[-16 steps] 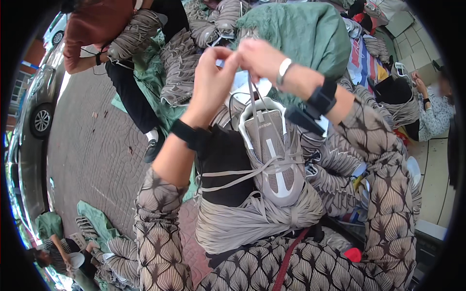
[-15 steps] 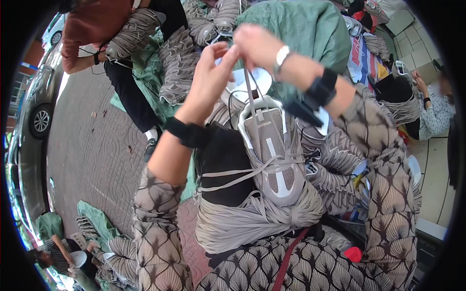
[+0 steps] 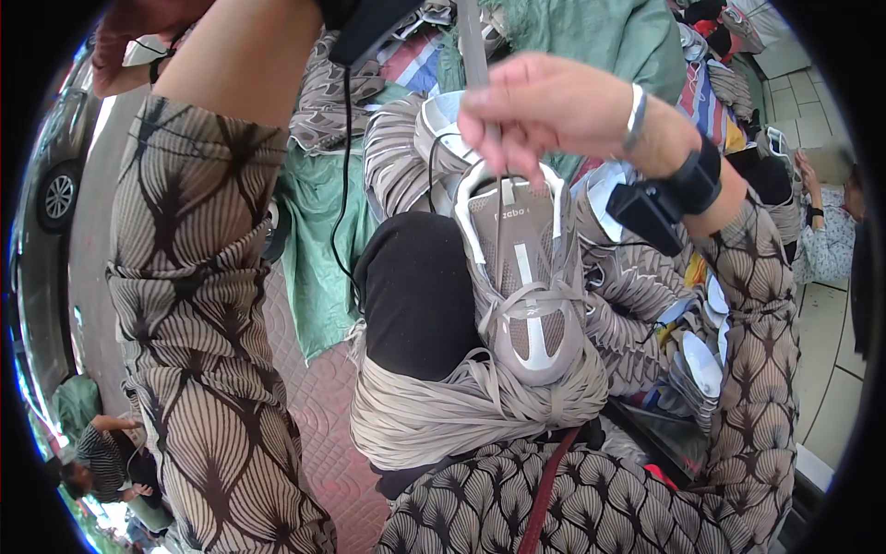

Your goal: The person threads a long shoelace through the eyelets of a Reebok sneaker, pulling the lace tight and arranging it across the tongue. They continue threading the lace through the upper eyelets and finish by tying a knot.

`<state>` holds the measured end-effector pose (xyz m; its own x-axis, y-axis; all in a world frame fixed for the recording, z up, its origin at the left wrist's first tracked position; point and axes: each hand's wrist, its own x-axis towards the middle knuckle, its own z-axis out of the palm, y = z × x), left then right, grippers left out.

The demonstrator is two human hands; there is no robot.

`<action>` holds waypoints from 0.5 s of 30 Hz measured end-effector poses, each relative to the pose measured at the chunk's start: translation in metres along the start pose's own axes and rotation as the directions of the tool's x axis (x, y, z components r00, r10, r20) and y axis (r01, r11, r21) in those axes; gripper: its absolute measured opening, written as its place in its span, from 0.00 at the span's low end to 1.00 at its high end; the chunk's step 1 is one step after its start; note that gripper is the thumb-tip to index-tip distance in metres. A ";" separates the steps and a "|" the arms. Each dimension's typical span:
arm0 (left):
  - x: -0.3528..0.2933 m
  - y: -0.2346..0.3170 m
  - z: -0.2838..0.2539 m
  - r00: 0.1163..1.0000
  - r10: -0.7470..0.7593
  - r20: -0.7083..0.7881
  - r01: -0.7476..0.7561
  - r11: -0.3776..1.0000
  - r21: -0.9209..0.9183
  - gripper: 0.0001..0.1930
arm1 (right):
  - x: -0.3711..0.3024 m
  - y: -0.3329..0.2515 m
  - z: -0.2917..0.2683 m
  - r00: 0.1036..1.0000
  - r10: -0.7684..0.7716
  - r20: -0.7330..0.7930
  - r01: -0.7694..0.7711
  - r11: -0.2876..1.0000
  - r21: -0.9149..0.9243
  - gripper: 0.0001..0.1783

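Covering my lap was cream fabric printed with black fan shapes (image 3: 461, 508), crossed by a narrow dark red strap (image 3: 549, 494). Just beyond it, a thick bundle of flat grey-beige laces (image 3: 452, 406) wrapped around my black-clad knee (image 3: 417, 295). Beside that knee, on its right, lay a grey-beige mesh sneaker with white lining (image 3: 531, 263), its toe toward me and resting against the bundle, a tied lace (image 3: 535, 292) crossed over its front. Above the sneaker's opening I held my right grip (image 3: 549, 106), fingers curled beside a long flat grey lace (image 3: 472, 46) that ran up past the top edge; the blur kept me from telling whether they pinched it. My left forearm (image 3: 245, 69) in its patterned sleeve (image 3: 203, 258) reached up the left side, but my left grip was out of view, so I could not tell its state. To the right lay rows of more grey-beige sneakers (image 3: 637, 277). Farther off were a large green woven sack (image 3: 614, 46), a co-worker in a speckled pale top (image 3: 821, 235) at the right, and a dark car (image 3: 48, 263) at the far left.
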<state>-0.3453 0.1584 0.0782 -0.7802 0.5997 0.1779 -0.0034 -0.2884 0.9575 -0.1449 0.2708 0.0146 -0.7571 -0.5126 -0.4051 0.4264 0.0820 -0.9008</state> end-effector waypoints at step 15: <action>-0.284 -0.094 0.053 0.860 -0.080 0.505 -0.426 0.432 0.795 0.08 | 0.024 0.003 -0.131 0.853 -0.234 -0.466 0.296 0.953 0.065 0.19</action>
<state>-0.0905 0.0550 -0.0504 -0.3547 0.9153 0.1907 0.8282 0.2130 0.5183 -0.2265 0.3708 -0.0188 -0.9764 -0.0585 -0.2081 0.2141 -0.1295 -0.9682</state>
